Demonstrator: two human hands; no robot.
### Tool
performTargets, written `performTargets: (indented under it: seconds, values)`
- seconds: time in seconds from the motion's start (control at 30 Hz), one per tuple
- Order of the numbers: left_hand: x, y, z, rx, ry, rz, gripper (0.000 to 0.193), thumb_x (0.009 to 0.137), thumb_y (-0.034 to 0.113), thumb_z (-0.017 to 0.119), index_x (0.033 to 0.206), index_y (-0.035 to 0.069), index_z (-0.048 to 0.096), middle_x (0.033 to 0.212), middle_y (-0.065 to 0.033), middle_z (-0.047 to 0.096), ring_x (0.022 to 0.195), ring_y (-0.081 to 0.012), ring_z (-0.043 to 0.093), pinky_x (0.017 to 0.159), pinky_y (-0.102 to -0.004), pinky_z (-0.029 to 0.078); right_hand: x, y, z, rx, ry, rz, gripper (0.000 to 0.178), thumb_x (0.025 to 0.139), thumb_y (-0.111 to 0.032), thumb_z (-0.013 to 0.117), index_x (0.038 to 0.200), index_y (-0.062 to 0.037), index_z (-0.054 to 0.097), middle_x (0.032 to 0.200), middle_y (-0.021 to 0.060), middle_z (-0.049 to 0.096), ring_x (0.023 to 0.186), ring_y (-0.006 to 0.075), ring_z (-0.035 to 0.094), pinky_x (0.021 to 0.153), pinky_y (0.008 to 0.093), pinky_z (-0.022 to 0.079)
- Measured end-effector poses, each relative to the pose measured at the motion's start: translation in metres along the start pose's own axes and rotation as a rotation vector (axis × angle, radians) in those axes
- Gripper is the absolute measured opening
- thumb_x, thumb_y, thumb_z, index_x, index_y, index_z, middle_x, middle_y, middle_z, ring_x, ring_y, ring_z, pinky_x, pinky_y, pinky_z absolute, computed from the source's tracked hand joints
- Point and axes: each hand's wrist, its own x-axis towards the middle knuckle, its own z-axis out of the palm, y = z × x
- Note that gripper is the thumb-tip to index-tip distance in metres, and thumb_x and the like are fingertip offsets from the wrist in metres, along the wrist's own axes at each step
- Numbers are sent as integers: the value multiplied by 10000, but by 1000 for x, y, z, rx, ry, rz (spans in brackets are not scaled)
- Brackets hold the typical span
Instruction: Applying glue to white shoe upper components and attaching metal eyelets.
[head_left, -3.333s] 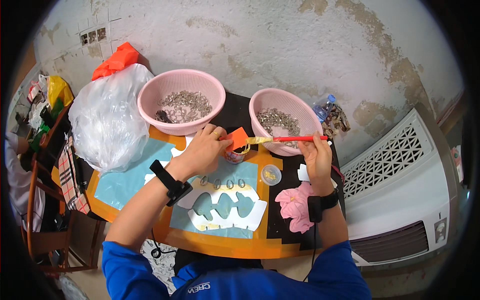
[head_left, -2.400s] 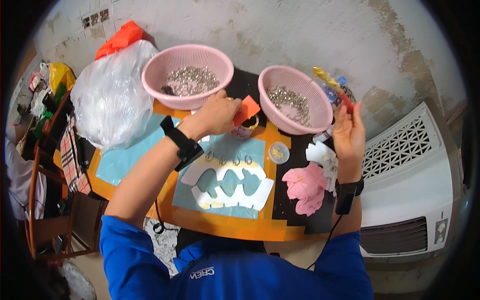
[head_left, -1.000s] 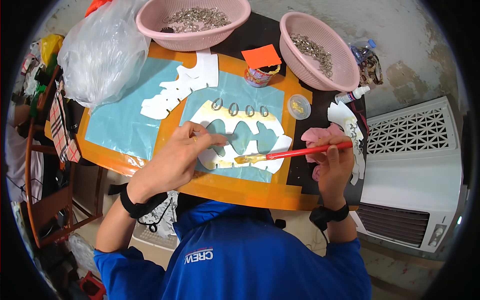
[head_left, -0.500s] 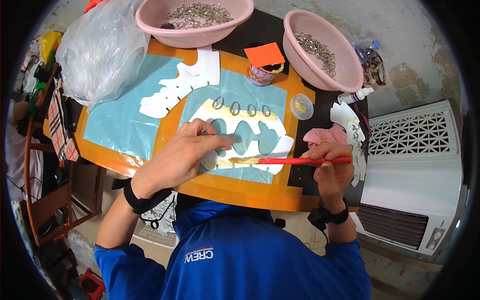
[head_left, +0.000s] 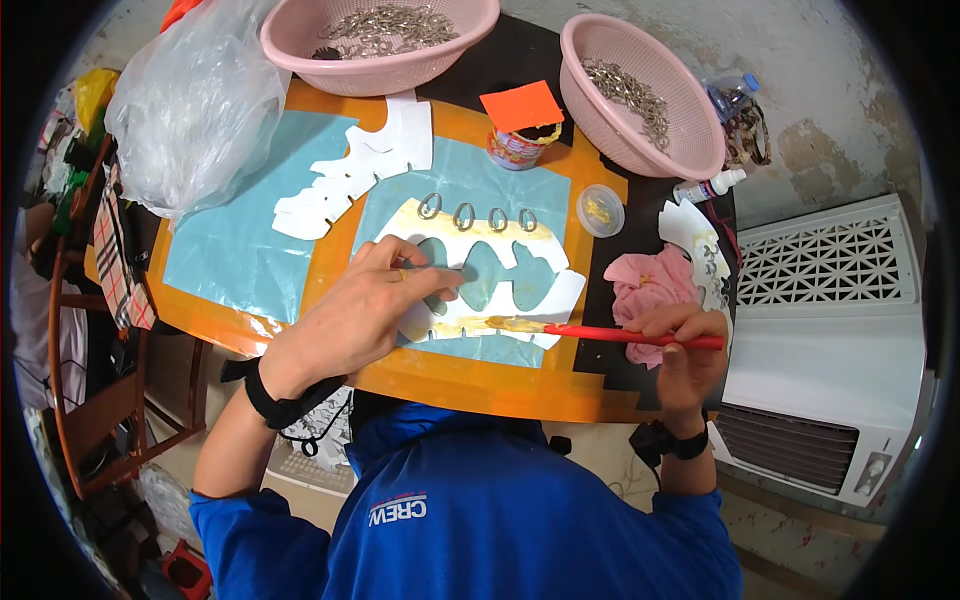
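Observation:
A white cut-out piece (head_left: 540, 290) with large holes and a notched near edge lies flat on the blue sheet. Four-like wording aside, several metal rings (head_left: 464, 216) stand along its yellow-smeared far edge. My left hand (head_left: 365, 305) bears down on the piece's left end with bent fingers, their tips partly hidden. In my right hand (head_left: 690, 350) is a red-handled paintbrush (head_left: 630, 334), gripped near the handle's end. Its yellow-coated bristles touch the near strip of the piece, which carries a yellow smear.
Two pink baskets (head_left: 380, 75) (head_left: 640, 135) of metal parts stand at the back. Nearby are a tub (head_left: 520, 150) under an orange card, a small clear dish (head_left: 600, 211), a pink cloth (head_left: 650, 285), another white cut-out (head_left: 375, 155) and a plastic bag (head_left: 195, 120).
My right hand and the paintbrush have shifted right, so the bristles sit farther along the near strip. My left hand stays nearly where it was on the piece.

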Motion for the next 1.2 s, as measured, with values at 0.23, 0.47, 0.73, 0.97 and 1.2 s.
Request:
performTargets:
  seconds: [0.23, 0.47, 0.73, 0.97, 1.2]
  values:
    - [2, 3, -1, -10, -6, -11, 661, 755, -155, 524, 1357, 96, 634, 1133, -49, 740, 1146, -317, 506, 1046, -402, 428, -2, -5, -5, -38, -19, -14, 184, 999, -10, 611, 1103, -31, 461, 1018, 199, 653, 929, 309, 710, 902, 468, 593]
    - [3, 7, -3, 37, -34, -13, 659, 754, -153, 529, 1357, 92, 631, 1160, -66, 722, 1149, -329, 515, 1040, -412, 442, -14, -9, -9, -42, 48, 31, 183, 999, -40, 631, 1083, -25, 469, 1005, 202, 657, 924, 310, 712, 874, 456, 605]
    - [21, 30, -12, -25, -101, -25, 663, 731, -145, 521, 1349, 70, 624, 1116, -151, 611, 1155, -350, 512, 981, -410, 474, -25, -1, -15, -92, 222, 135, 173, 1018, -71, 626, 1092, -22, 478, 1005, 194, 671, 895, 277, 728, 841, 402, 612]
    - [38, 34, 1, -54, -224, -48, 673, 756, -162, 466, 1373, 75, 596, 1146, -209, 551, 1156, -390, 502, 1019, -416, 441, -29, 10, -16, -92, 307, 161, 132, 1025, -46, 595, 1102, -19, 491, 997, 172, 675, 882, 249, 726, 817, 345, 600]
    - [38, 28, 7, -34, -267, -113, 680, 769, -161, 474, 1400, 76, 567, 1262, -148, 638, 1150, -353, 494, 1036, -404, 433, -37, 20, -10, 13, 430, 252, 97, 1038, -51, 574, 1084, -4, 503, 977, 149, 677, 829, 198, 715, 755, 304, 611]
